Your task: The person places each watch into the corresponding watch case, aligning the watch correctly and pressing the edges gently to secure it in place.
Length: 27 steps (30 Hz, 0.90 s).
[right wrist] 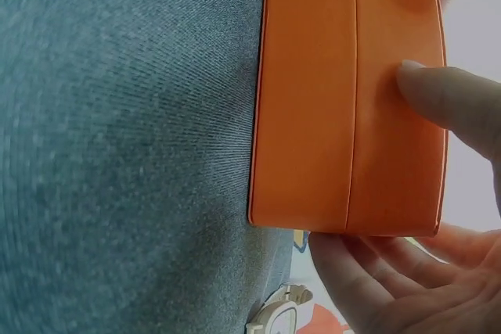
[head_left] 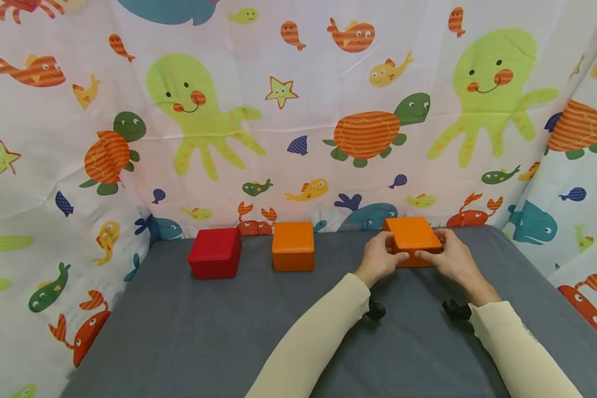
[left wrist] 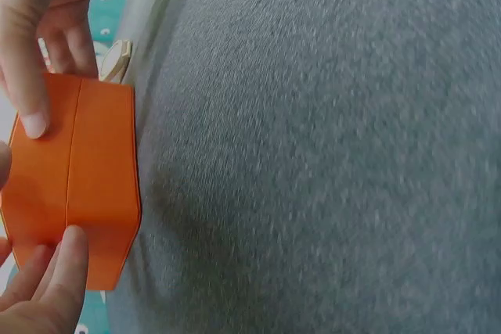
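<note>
At the back right of the table, an orange box (head_left: pixel 417 236) sits between both hands, a seam running across its front. The left hand (head_left: pixel 381 258) grips its left side, with fingers around the edge and thumb on the front face. On the opposite side the right hand (head_left: pixel 454 258) holds it in the same way. In the right wrist view the box's front (right wrist: pixel 305 107) is seen close up, with a thumb pressed above the seam. A watch (right wrist: pixel 280 317) lies on the table beyond the box's right side, hidden from the head view.
A second orange box (head_left: pixel 293 253) stands left of the hands, and a red box (head_left: pixel 215 260) stands farther left, both at the back of the grey table (head_left: pixel 219 337). A curtain (head_left: pixel 298 66) printed with sea animals hangs behind and at the sides.
</note>
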Motion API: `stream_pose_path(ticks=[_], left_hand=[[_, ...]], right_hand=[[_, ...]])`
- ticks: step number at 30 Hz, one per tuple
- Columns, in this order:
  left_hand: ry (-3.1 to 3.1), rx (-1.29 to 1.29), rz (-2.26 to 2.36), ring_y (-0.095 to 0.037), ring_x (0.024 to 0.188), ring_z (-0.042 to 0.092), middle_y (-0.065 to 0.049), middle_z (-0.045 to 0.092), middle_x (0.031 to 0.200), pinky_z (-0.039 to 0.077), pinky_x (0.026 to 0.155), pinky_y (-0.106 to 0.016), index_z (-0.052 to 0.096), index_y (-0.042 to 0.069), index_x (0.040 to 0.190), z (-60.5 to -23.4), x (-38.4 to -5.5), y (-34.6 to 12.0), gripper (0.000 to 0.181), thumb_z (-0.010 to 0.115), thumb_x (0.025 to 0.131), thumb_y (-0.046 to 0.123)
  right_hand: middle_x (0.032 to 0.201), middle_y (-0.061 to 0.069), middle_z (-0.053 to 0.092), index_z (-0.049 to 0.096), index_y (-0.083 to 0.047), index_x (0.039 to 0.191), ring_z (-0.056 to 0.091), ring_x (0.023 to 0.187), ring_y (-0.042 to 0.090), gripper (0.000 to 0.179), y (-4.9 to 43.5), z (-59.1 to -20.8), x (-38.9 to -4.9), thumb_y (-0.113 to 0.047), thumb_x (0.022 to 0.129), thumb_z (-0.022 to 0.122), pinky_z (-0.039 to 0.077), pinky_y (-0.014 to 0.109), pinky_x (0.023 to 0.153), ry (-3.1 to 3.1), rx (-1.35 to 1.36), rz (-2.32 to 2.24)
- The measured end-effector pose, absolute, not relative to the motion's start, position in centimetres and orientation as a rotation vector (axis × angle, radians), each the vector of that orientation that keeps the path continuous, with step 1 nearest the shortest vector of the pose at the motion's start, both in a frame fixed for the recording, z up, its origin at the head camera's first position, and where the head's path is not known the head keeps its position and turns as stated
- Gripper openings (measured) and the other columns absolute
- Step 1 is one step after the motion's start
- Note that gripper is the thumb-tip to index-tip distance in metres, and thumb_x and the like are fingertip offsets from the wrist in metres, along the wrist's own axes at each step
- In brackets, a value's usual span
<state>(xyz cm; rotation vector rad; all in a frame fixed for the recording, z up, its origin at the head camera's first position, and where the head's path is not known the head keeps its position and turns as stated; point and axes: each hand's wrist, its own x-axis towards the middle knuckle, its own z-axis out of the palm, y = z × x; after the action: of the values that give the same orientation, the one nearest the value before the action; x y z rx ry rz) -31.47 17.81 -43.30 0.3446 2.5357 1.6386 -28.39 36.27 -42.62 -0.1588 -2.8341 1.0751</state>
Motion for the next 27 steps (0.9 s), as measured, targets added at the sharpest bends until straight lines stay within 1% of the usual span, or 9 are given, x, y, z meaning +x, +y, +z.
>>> stream_pose_path(ticks=[7, 14, 21, 27], left_hand=[[2.527, 0.27, 1.705, -0.01, 0.088, 0.057, 0.001, 0.058, 0.101, 0.052, 0.079, -0.022, 0.058, 0.01, 0.122, -43.5, -31.4, 18.5, 0.047, 0.078, 0.08, 0.017], [2.501, 0.185, 1.798, -0.009, 0.079, 0.056, 0.003, 0.057, 0.09, 0.052, 0.075, -0.021, 0.063, 0.009, 0.111, -43.8, -31.8, 18.5, 0.037, 0.079, 0.078, 0.014], [2.499, 0.15, 1.808, -0.009, 0.079, 0.057, 0.001, 0.059, 0.09, 0.053, 0.075, -0.022, 0.064, 0.009, 0.111, -43.8, -32.1, 18.0, 0.037, 0.08, 0.078, 0.013], [2.496, 0.165, 1.79, -0.009, 0.079, 0.058, 0.002, 0.06, 0.091, 0.053, 0.074, -0.022, 0.064, 0.009, 0.112, -43.8, -32.4, 17.0, 0.039, 0.08, 0.077, 0.013]], right_hand=[[0.133, 0.034, 0.04, 0.027, 0.01, 0.14, 0.048, 0.106, 0.044, 0.092, 36.5, -42.7, -28.3, -0.05, 0.083, 0.069, 0.042, 0.058, 0.091, -2.838, -0.155, 1.058], [0.13, 0.033, 0.043, 0.03, 0.01, 0.138, 0.05, 0.106, 0.043, 0.089, 36.3, -42.9, -28.2, -0.048, 0.084, 0.069, 0.044, 0.056, 0.09, -2.818, -0.108, 1.056], [0.131, 0.033, 0.042, 0.031, 0.009, 0.137, 0.049, 0.108, 0.044, 0.087, 35.7, -42.8, -28.2, -0.047, 0.084, 0.07, 0.043, 0.058, 0.092, -2.808, -0.115, 1.063], [0.129, 0.032, 0.044, 0.033, 0.009, 0.136, 0.052, 0.106, 0.043, 0.085, 34.9, -42.8, -27.9, -0.048, 0.084, 0.069, 0.046, 0.055, 0.089, -2.812, -0.097, 1.057]])
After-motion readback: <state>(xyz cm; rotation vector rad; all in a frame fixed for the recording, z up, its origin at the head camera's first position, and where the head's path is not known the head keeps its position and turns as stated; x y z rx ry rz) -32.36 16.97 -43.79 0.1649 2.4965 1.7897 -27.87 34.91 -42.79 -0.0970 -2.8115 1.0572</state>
